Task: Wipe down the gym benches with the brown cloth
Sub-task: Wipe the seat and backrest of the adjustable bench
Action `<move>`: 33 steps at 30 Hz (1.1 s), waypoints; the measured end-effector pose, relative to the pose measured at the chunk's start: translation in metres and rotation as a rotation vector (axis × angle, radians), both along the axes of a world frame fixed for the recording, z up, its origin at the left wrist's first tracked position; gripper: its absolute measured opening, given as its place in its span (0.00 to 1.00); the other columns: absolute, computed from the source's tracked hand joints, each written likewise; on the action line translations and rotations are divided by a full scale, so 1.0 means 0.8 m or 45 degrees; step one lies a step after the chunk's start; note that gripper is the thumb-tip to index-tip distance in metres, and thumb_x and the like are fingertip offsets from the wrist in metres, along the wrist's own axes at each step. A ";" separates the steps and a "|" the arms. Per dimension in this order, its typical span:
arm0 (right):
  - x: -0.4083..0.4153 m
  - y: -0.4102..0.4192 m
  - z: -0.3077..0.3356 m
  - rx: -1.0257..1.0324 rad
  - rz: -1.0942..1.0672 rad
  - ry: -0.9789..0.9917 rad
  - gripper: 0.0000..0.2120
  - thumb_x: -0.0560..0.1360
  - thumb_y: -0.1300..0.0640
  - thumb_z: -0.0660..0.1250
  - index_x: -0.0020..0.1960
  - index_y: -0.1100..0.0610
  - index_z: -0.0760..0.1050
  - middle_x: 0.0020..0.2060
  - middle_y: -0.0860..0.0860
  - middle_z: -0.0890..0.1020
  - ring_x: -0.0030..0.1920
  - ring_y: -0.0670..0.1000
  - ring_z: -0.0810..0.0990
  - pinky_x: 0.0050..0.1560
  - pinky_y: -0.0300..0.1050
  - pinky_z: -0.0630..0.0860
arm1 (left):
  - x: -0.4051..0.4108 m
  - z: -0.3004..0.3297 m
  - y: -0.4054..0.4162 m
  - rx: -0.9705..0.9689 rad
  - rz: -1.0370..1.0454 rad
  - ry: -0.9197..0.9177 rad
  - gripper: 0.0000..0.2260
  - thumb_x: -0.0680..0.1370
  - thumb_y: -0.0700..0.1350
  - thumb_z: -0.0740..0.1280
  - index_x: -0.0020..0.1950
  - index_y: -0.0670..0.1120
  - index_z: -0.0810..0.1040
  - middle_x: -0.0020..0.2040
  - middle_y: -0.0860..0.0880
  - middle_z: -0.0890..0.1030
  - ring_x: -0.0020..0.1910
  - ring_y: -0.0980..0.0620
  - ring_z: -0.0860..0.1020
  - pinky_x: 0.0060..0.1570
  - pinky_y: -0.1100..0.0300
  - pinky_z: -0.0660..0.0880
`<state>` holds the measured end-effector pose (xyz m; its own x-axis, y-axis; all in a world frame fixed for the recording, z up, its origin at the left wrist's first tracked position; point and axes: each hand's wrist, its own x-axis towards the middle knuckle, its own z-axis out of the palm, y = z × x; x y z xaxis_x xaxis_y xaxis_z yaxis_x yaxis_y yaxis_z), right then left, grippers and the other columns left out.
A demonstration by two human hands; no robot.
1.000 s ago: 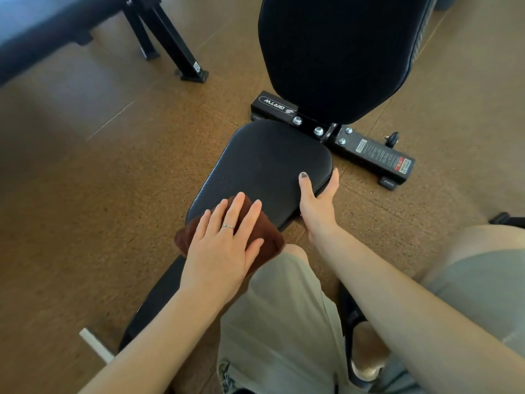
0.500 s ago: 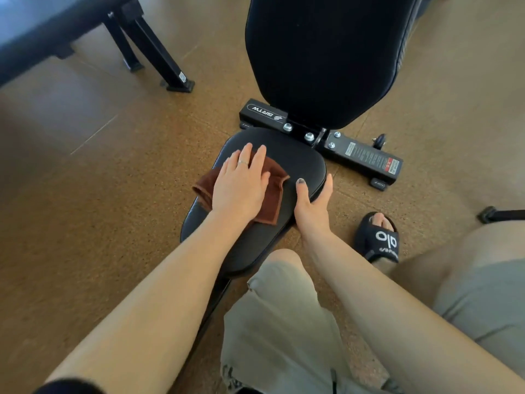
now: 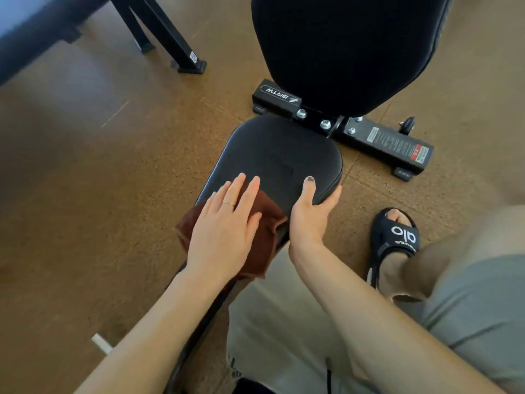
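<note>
The black padded seat (image 3: pixel 278 155) of a gym bench lies in the middle of the view, with its upright black back pad (image 3: pixel 341 46) behind it. A brown cloth (image 3: pixel 267 223) is spread over the seat's near left part. My left hand (image 3: pixel 224 231) presses flat on the cloth with straight fingers, and its ring shows. My right hand (image 3: pixel 309 214) grips the seat's right edge, thumb on top and fingers curled under the rim.
The bench's black base bar (image 3: pixel 383 140) with warning labels crosses the brown floor behind the seat. Another bench's black legs (image 3: pixel 170 38) stand at the upper left. My knees in grey shorts and a black sandal (image 3: pixel 395 240) fill the lower right.
My left hand has drawn the cloth back from the far end of the seat to its near left part. My right hand has kept its grip on the edge.
</note>
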<state>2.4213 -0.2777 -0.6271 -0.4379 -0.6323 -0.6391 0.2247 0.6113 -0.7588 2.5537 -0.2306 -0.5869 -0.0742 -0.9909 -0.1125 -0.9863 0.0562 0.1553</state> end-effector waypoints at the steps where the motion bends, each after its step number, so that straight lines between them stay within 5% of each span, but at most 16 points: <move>1: 0.002 -0.001 0.000 -0.010 -0.017 0.014 0.35 0.82 0.36 0.59 0.82 0.38 0.43 0.79 0.49 0.66 0.75 0.59 0.69 0.77 0.60 0.63 | -0.001 -0.002 -0.018 0.020 0.021 0.023 0.26 0.86 0.55 0.55 0.84 0.53 0.56 0.83 0.48 0.60 0.81 0.45 0.62 0.77 0.51 0.60; 8: -0.005 0.001 0.010 -0.017 0.029 -0.006 0.38 0.81 0.36 0.60 0.83 0.40 0.42 0.77 0.52 0.68 0.74 0.60 0.70 0.75 0.60 0.66 | -0.011 -0.012 -0.138 -0.004 0.102 0.019 0.27 0.87 0.54 0.55 0.85 0.51 0.53 0.84 0.45 0.56 0.83 0.43 0.56 0.80 0.48 0.57; 15: -0.005 0.007 0.010 -0.049 0.067 0.018 0.35 0.83 0.35 0.54 0.83 0.41 0.41 0.77 0.53 0.70 0.74 0.61 0.71 0.76 0.60 0.65 | -0.023 -0.008 -0.019 -0.047 -0.160 0.028 0.26 0.86 0.57 0.53 0.84 0.53 0.56 0.84 0.49 0.59 0.83 0.47 0.58 0.80 0.51 0.53; 21: -0.001 0.000 0.000 -0.030 -0.016 0.081 0.30 0.85 0.38 0.50 0.83 0.39 0.43 0.76 0.53 0.70 0.74 0.60 0.70 0.76 0.57 0.64 | -0.022 -0.016 -0.099 -0.051 -0.165 0.066 0.25 0.87 0.55 0.55 0.84 0.55 0.55 0.84 0.50 0.60 0.82 0.47 0.59 0.80 0.52 0.56; 28: -0.009 0.001 0.002 -0.018 0.092 0.165 0.31 0.85 0.39 0.51 0.84 0.43 0.42 0.75 0.55 0.71 0.74 0.60 0.70 0.76 0.57 0.64 | -0.017 -0.023 -0.185 -0.106 0.035 0.080 0.24 0.86 0.56 0.57 0.82 0.55 0.59 0.82 0.49 0.63 0.79 0.44 0.64 0.76 0.46 0.63; 33: -0.012 0.004 0.008 -0.042 0.142 0.170 0.32 0.86 0.40 0.50 0.84 0.46 0.42 0.76 0.55 0.70 0.75 0.60 0.69 0.74 0.54 0.63 | 0.011 -0.009 -0.152 0.014 0.384 0.218 0.23 0.86 0.58 0.54 0.81 0.59 0.56 0.80 0.49 0.65 0.69 0.39 0.74 0.61 0.40 0.73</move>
